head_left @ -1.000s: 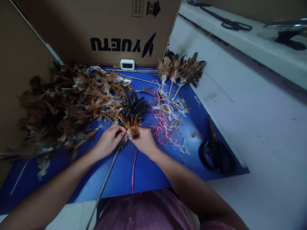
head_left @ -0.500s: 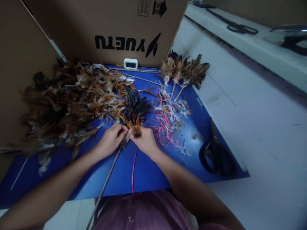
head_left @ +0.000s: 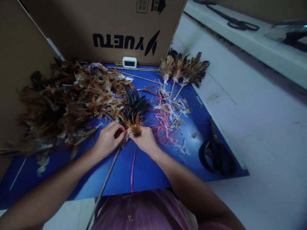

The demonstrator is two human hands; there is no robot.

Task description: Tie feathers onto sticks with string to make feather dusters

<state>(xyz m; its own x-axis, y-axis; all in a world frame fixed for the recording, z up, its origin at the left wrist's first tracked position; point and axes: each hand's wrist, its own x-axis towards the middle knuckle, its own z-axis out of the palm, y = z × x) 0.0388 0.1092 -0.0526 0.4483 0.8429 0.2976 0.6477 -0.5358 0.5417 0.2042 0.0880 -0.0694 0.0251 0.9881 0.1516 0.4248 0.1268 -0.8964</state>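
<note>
My left hand [head_left: 109, 137] pinches a bit of red string [head_left: 126, 130] at the base of a feather bundle. Right beside it, my right hand [head_left: 144, 139] is closed round the bundle's brown feathers [head_left: 134, 127]. Black feathers [head_left: 135, 103] fan out above the hands. A thin stick [head_left: 105, 180] runs from the bundle down past the table's front edge. Below my right hand a red strand [head_left: 132, 172] hangs toward that edge. The fingertips nearly meet, and they partly hide the wrapped base.
Brown feathers [head_left: 69, 99] are heaped at the left. Tangled red and white strings [head_left: 165, 124], scissors [head_left: 217, 156] and feather bundles on sticks [head_left: 183, 68] lie at the right of the blue surface [head_left: 153, 172]. A white device [head_left: 129, 62] stands before the cardboard box [head_left: 72, 25].
My left hand has shifted slightly left, with its finger and thumb bowed further apart above the pinch. My right hand stays nearly in place.
</note>
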